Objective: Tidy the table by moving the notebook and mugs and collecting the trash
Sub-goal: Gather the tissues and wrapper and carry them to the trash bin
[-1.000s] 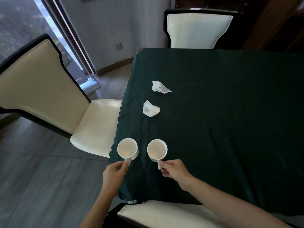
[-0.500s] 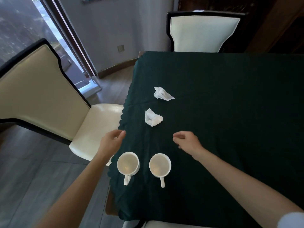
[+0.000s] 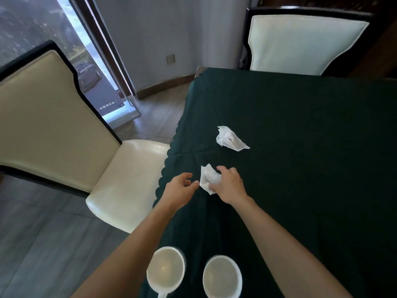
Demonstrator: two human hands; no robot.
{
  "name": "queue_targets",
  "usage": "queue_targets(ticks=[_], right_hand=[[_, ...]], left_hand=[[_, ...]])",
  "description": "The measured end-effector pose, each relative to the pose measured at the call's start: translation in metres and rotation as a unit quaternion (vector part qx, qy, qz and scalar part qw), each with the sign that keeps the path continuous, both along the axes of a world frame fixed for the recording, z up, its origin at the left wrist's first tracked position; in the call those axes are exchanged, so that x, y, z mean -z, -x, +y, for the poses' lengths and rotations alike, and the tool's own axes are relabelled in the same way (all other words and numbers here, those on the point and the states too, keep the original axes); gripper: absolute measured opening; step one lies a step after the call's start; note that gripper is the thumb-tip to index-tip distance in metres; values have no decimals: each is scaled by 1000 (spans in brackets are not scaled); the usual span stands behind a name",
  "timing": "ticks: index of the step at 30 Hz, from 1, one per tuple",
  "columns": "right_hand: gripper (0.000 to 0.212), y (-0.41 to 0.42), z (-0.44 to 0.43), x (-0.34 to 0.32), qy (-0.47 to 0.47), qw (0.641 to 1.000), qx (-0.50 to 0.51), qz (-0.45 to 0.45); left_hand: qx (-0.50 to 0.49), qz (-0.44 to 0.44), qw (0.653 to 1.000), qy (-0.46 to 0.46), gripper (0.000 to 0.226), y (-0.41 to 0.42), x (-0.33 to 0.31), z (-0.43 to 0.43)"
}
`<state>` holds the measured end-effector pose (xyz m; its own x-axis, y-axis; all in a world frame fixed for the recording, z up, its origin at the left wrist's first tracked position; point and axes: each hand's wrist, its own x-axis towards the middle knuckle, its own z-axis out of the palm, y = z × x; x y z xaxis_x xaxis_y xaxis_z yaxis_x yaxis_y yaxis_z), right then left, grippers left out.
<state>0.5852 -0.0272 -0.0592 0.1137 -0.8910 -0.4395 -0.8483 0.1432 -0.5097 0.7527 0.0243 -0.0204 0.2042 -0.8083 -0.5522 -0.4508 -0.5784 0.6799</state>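
Note:
Two white mugs stand side by side at the near edge of the table (image 3: pixel 311 147) with its dark green cloth: the left mug (image 3: pixel 165 269) and the right mug (image 3: pixel 222 277), both empty. My right hand (image 3: pixel 228 183) closes its fingers around the nearer crumpled white tissue (image 3: pixel 208 178) near the table's left edge. My left hand (image 3: pixel 180 187) hovers open just left of that tissue, fingers spread, holding nothing. A second crumpled tissue (image 3: pixel 229 138) lies farther back on the cloth. No notebook is in view.
A cream chair with a dark frame (image 3: pixel 71 136) stands close to the table's left side. Another cream chair (image 3: pixel 300 44) is at the far end. A glass door (image 3: pixel 43 29) and grey floor lie to the left.
Both hands have let go of the mug handles and reached forward. My right hand has closed on the nearer tissue, and my left hand has come up beside it.

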Motion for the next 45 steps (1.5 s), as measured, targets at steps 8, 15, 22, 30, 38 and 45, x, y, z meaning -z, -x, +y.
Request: queue_targets(ticks=[8,15,22,30,38,45], right_hand=[[15,11,-10,5,6,979,36,-202],[24,35,-53,-14,-79,939,-75,-325],[68,48,-135,17,137,990,-24,8],[19,46,-120,6,177,983,-17,-53],[17,96,11,-120,97,973,-150,-149],[11,153,166,-213,207,951,-9,-230]], left_hand=[[-54,103,993,-12,38,20,16,-24],[-168,207,963,25,13,36,21,-31],[-194,207,959,8,21,34,20,-17],[-217,209,954,16,22,23,-2,4],[-193,238,944,125,20,53,-79,28],[-41,263,951,155,11,141,-161,129]])
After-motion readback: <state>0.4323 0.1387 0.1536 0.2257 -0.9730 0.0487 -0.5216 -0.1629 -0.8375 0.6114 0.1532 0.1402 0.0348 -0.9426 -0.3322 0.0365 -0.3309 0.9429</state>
